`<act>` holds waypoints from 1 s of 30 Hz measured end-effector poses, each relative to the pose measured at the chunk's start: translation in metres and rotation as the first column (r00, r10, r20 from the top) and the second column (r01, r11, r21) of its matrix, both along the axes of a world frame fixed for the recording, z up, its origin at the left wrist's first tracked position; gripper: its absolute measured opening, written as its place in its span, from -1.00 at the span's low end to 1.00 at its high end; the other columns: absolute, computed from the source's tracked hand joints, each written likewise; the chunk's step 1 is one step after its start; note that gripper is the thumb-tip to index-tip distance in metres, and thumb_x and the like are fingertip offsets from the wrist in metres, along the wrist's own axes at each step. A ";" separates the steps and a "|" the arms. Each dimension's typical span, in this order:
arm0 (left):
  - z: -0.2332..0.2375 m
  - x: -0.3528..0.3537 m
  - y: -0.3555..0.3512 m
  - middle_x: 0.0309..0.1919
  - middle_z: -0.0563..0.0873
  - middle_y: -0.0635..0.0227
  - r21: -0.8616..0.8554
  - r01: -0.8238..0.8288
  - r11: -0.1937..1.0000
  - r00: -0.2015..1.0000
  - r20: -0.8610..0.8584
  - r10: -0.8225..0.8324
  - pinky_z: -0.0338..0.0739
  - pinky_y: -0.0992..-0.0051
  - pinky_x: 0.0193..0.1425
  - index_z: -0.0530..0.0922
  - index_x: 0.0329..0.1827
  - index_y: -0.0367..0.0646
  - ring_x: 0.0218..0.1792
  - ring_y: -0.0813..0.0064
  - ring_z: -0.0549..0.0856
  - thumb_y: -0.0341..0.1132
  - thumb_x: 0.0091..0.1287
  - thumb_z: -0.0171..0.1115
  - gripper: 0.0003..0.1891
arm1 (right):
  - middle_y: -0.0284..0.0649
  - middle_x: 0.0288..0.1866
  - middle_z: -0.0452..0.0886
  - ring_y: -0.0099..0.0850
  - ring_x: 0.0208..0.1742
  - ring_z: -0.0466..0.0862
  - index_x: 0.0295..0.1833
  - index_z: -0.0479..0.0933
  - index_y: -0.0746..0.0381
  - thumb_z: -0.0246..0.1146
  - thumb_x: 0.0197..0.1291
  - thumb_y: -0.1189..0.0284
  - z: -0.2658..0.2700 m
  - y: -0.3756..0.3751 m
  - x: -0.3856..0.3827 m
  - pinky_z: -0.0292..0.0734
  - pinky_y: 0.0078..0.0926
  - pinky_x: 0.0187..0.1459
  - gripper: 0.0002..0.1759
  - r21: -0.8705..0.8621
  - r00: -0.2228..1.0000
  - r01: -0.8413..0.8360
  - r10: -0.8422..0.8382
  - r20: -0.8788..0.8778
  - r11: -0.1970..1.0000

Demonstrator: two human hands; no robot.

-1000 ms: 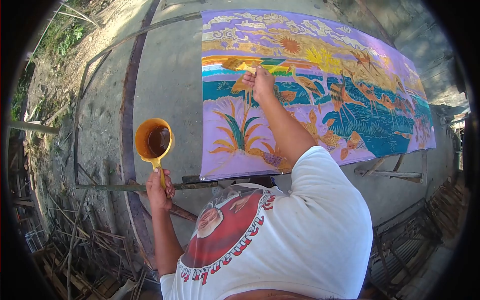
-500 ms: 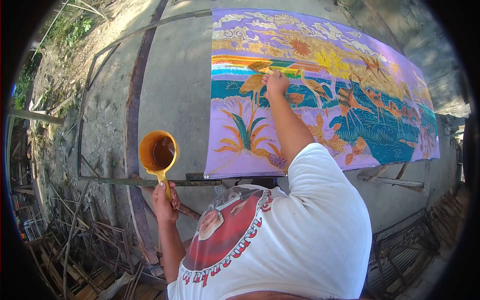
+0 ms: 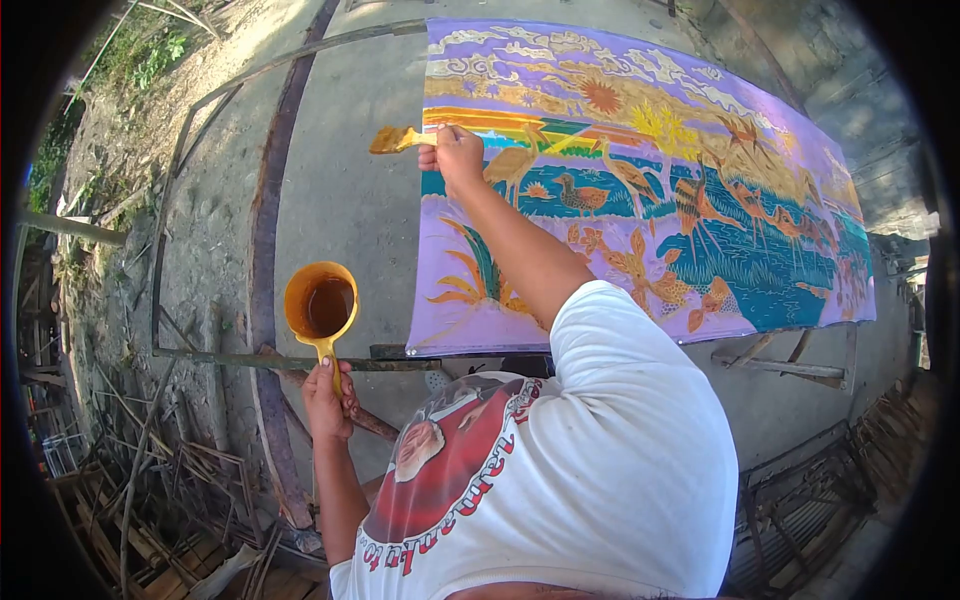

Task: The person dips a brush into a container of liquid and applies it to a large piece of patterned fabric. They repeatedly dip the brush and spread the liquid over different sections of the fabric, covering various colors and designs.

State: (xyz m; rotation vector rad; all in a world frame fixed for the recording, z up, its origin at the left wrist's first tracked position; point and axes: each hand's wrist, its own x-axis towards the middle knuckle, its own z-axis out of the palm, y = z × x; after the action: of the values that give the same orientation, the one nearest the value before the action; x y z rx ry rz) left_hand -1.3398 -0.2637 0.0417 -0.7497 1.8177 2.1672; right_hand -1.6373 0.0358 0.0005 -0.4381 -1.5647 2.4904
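Observation:
My right hand (image 3: 457, 158) is closed round the handle of a flat paintbrush (image 3: 393, 140), its wide bristles pointing left past the cloth's left edge. Beneath that hand lies a stretched cloth (image 3: 560, 270), painted with birds, plants, clouds and a sun in purple, teal, orange and yellow. At the lower left, my left hand (image 3: 328, 398) grips the handle of a yellow dipper (image 3: 322, 305). Its round cup is upright, with dark brown liquid inside. Both hands are apart from each other.
A wooden frame bar (image 3: 275, 190) runs lengthwise left of the cloth, over a grey concrete floor (image 3: 345, 200). Sticks and scrap wood (image 3: 180, 500) are heaped at the lower left. More wooden supports (image 3: 790, 365) stand under the cloth's right side.
My right hand has moved left with the paintbrush, from over the painted bird to beyond the cloth's left edge. The dipper in my left hand has shifted only slightly.

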 end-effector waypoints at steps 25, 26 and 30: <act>-0.004 -0.108 0.053 -0.66 0.47 0.51 0.060 0.127 0.990 0.990 -0.072 -0.122 0.24 0.61 -0.73 0.58 -0.21 -0.16 -0.77 0.72 0.36 0.04 0.54 0.22 -0.60 | -0.12 -0.26 0.74 -0.38 -0.33 0.75 0.11 0.60 0.32 0.11 0.57 0.19 0.013 0.015 0.061 0.78 -0.28 -0.19 -0.61 -0.328 0.911 -0.411 0.394 -0.121 0.851; -0.005 -0.109 0.052 -0.66 0.47 0.51 0.059 0.127 0.990 0.990 -0.070 -0.123 0.24 0.61 -0.73 0.58 -0.21 -0.16 -0.77 0.72 0.36 0.04 0.54 0.22 -0.60 | -0.12 -0.26 0.74 -0.37 -0.32 0.75 0.13 0.58 0.30 0.10 0.58 0.19 0.007 0.024 0.056 0.78 -0.27 -0.18 -0.62 -0.413 0.942 -0.334 0.310 -0.126 0.847; -0.011 -0.114 0.048 -0.66 0.46 0.51 0.055 0.113 0.992 0.992 -0.071 -0.109 0.23 0.61 -0.72 0.58 -0.21 -0.16 -0.77 0.71 0.35 0.05 0.54 0.23 -0.59 | -0.12 -0.28 0.70 -0.35 -0.32 0.74 0.13 0.56 0.29 0.07 0.58 0.22 -0.021 0.066 0.029 0.77 -0.28 -0.24 -0.64 -0.433 0.988 -0.154 0.143 -0.058 0.888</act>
State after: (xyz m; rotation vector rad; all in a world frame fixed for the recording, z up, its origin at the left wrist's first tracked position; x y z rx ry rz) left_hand -1.4535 -0.2154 0.0312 -0.5552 1.7738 2.1881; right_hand -1.6084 0.1019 -0.0205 -0.3516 -1.0514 2.9580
